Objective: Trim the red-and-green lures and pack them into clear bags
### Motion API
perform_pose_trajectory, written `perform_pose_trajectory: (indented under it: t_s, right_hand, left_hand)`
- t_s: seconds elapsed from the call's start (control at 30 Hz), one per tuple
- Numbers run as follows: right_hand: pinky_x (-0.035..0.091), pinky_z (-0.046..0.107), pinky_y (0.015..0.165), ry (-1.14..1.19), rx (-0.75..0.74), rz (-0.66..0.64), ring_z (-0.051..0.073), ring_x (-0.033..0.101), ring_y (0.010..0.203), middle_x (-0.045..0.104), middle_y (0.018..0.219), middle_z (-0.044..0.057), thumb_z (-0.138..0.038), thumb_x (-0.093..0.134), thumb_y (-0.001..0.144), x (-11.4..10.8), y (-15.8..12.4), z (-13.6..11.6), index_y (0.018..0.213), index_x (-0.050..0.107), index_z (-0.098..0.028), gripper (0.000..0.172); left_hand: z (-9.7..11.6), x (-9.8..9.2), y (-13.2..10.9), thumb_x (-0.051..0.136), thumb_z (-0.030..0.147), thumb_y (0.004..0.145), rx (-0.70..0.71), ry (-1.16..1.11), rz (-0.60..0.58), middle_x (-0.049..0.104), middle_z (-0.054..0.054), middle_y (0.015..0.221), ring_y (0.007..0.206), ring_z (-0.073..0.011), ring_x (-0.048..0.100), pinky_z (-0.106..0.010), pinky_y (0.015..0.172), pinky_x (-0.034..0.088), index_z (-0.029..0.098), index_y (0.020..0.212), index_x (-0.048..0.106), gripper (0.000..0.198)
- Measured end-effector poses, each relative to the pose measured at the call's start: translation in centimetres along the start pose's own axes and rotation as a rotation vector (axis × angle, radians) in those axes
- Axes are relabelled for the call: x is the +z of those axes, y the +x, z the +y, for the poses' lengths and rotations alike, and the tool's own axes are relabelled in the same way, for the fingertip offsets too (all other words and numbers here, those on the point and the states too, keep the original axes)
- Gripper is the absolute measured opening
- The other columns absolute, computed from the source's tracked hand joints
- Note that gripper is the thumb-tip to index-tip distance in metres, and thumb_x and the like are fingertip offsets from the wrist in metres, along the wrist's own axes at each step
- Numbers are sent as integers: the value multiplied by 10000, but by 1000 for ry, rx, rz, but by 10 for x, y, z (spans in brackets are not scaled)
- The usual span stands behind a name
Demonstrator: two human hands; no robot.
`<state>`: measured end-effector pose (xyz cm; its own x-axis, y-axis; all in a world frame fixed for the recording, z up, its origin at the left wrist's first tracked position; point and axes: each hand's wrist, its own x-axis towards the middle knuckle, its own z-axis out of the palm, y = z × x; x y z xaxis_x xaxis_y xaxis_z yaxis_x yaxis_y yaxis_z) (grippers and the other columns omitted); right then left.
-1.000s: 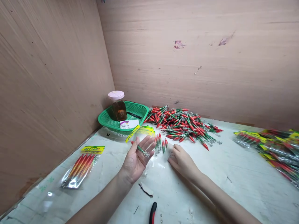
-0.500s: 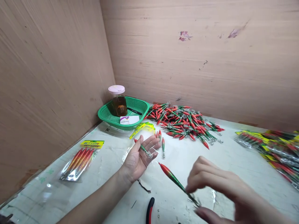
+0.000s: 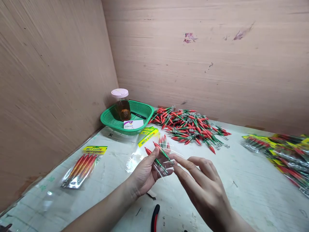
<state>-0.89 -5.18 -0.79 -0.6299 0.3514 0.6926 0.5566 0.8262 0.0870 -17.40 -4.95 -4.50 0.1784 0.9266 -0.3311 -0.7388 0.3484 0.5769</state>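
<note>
Left hand [image 3: 146,177], to the front and right of the green basket [image 3: 104,120], lies half open and palm up, its thumb over two red-and-green lures: a lower lure [image 3: 158,163] and an upper lure [image 3: 163,153]. Both lie nearly parallel, red noses toward the basket and hooks away from it. Right hand [image 3: 205,183], farther right of the basket, has its fingers loosely bent, tips at the upper lure's hook end; whether they pinch it or merely touch, I cannot tell.

The step looks like laying lures side by side. To do it well, I'd level the noses, press the thumb lightly across both bodies, and guide from the shank, clear of the hook points, so the crowns don't snag each other or skin.
</note>
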Motion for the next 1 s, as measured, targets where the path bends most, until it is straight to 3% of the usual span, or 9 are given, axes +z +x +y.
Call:
perform_pose_trajectory:
  t_s: [0.13, 0.27, 0.33, 0.43, 0.53, 0.6, 0.7, 0.9, 1.0]
  right_hand:
    - [396, 364, 716, 89, 19, 56, 203, 516, 802, 657, 900, 85, -59, 523, 839, 0, 2, 4, 1037, 626, -175, 251]
    - [420, 356, 727, 277, 312, 165, 185, 531, 820, 578, 872, 50, -106, 522, 855, 13, 2, 32, 998, 591, -217, 194]
    - [442, 331, 686, 322, 377, 48, 179, 536, 784, 577, 839, 44, -128, 523, 844, 32, -2, 48, 929, 585, -207, 131]
    - [459, 277, 604, 384, 313, -197, 158, 545, 696, 576, 751, 12, -107, 573, 741, 68, -12, 57, 813, 582, -199, 117]
    - [470, 278, 604, 395, 309, -294, 159, 546, 699, 565, 772, 18, -83, 543, 694, 92, -21, 51, 816, 565, -190, 163]
    - [473, 294, 615, 393, 328, -312, 166, 539, 711, 560, 783, 28, -76, 500, 711, 93, -25, 45, 815, 545, -189, 160]
    - [474, 299, 621, 408, 346, -317, 168, 531, 715, 549, 767, 23, -93, 489, 745, 70, -28, 45, 786, 494, -205, 119]
    - [502, 275, 627, 614, 455, -272, 162, 552, 733, 543, 797, 13, -207, 527, 854, -13, -29, 54, 917, 480, -240, 85]
    - [533, 288, 700, 744, 407, -275, 190, 581, 833, 560, 862, 41, -190, 534, 854, -45, -26, 50, 1004, 474, -251, 172]
  left_hand:
    - [-1, 3, 0, 529, 366, 889, -36, -68, -12, 705, -162, 1048, 839, -198, 693, -298, 754, 549, 79, 1051, 662, 356]
    - [11, 5, 0, 511, 328, 902, 28, -127, 40, 708, -127, 1028, 745, -172, 702, -255, 631, 557, 135, 1187, 596, 355]
    - [19, 5, 1, 477, 303, 920, 60, -149, 83, 712, -113, 1003, 730, -162, 703, -235, 588, 556, 140, 1207, 577, 345]
    - [27, 3, 3, 443, 281, 935, 81, -196, 127, 720, -96, 966, 757, -160, 707, -219, 587, 562, 134, 1189, 576, 322]
    - [28, 1, 5, 454, 311, 930, 90, -204, 126, 722, -98, 968, 772, -172, 709, -226, 589, 565, 128, 1155, 590, 320]
    - [27, 0, 6, 463, 338, 924, 91, -197, 116, 721, -106, 976, 771, -177, 708, -234, 593, 566, 121, 1136, 602, 333]
    - [25, -1, 6, 476, 352, 916, 88, -188, 116, 717, -114, 988, 778, -180, 706, -241, 609, 563, 119, 1131, 609, 344]
    - [21, -1, 7, 491, 338, 907, 70, -177, 156, 710, -127, 992, 764, -181, 704, -254, 616, 558, 104, 1119, 620, 341]
    - [18, 0, 6, 487, 338, 908, 41, -169, 147, 710, -125, 996, 764, -185, 705, -260, 623, 559, 102, 1105, 632, 340]
